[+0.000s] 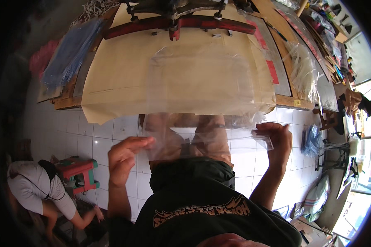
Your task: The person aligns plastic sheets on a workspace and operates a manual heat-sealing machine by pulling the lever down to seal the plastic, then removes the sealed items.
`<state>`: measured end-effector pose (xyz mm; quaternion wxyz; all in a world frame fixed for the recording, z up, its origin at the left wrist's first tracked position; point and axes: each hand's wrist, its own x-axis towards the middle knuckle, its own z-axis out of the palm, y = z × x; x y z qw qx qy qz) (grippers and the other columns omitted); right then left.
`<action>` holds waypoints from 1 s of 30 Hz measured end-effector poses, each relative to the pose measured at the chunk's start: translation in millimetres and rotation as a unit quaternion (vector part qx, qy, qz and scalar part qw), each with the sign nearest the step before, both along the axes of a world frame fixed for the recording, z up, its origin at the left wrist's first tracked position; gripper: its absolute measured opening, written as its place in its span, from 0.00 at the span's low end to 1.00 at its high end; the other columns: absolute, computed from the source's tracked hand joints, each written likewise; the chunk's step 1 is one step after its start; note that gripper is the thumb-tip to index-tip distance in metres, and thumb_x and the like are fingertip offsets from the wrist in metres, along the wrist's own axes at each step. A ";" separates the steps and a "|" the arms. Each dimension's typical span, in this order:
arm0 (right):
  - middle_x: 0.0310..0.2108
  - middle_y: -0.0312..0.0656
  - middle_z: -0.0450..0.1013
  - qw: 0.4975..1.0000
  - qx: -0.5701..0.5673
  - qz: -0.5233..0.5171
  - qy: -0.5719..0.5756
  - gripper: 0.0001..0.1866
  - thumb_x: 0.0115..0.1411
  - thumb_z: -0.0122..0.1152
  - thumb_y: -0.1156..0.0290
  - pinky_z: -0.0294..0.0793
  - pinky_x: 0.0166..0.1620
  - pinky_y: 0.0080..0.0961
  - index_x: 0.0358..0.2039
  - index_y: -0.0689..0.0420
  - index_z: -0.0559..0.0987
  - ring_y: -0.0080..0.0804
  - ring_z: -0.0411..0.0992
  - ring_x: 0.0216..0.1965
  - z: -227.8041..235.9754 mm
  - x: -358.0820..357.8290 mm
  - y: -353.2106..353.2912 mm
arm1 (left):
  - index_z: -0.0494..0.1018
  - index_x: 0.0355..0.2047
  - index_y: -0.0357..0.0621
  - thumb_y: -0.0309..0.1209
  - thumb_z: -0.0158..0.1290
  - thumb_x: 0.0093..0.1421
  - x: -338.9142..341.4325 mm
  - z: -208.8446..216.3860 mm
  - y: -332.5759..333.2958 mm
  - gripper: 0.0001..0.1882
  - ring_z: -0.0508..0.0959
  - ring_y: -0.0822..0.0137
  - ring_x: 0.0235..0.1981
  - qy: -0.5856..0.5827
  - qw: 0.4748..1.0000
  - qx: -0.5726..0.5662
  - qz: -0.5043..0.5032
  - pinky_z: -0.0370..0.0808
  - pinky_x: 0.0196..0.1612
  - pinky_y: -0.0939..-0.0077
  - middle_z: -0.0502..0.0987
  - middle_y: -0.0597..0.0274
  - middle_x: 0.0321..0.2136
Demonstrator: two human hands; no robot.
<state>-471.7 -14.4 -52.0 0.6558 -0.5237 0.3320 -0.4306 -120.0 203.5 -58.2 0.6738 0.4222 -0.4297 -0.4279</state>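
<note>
Evenly now: hold both sides of the film level

In the head view, a clear plastic sheet (200, 88) lies over the middle of the brown paper (115, 78) on the work surface (287, 101), its near end hanging past the front edge. The right hand (277, 142) appears to pinch the sheet's near right end, where the film creases. The left hand (127, 156) has its fingertips at the near left side; whether they grip, I cannot tell. Good handling probably means matching heights, easing the film sideways until creases flatten, and keeping its sides square to the front edge. Thin film likely clings and slips, so a light, steady pull should beat a jerk. The red bar (142, 29) toward the far edge deserves clearance.
</note>
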 end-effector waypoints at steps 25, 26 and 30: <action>0.20 0.41 0.77 0.932 0.057 -0.122 0.337 0.09 0.62 0.68 0.72 0.73 0.22 0.18 0.32 0.67 0.83 0.22 0.75 0.18 24.2 36.7 37.4 | 0.72 0.27 0.37 0.16 0.63 0.53 -37.4 -4.7 -1.4 0.09 0.79 0.75 0.26 0.134 0.928 0.276 0.212 0.75 0.30 0.81 0.79 0.62 0.26; 0.20 0.40 0.78 0.920 0.020 -0.134 0.368 0.09 0.61 0.68 0.72 0.73 0.23 0.18 0.32 0.67 0.83 0.21 0.75 0.19 37.2 43.0 40.8 | 0.71 0.26 0.37 0.15 0.63 0.52 -36.7 5.9 -2.4 0.10 0.78 0.76 0.26 0.090 0.933 0.269 0.220 0.73 0.29 0.82 0.78 0.63 0.24; 0.18 0.38 0.78 0.892 -0.171 -0.178 0.379 0.08 0.60 0.69 0.73 0.72 0.25 0.17 0.32 0.67 0.84 0.20 0.75 0.18 56.1 53.1 43.8 | 0.70 0.24 0.37 0.16 0.62 0.53 -35.3 53.4 -14.8 0.10 0.74 0.81 0.24 -0.069 0.946 0.193 0.251 0.68 0.28 0.84 0.74 0.67 0.21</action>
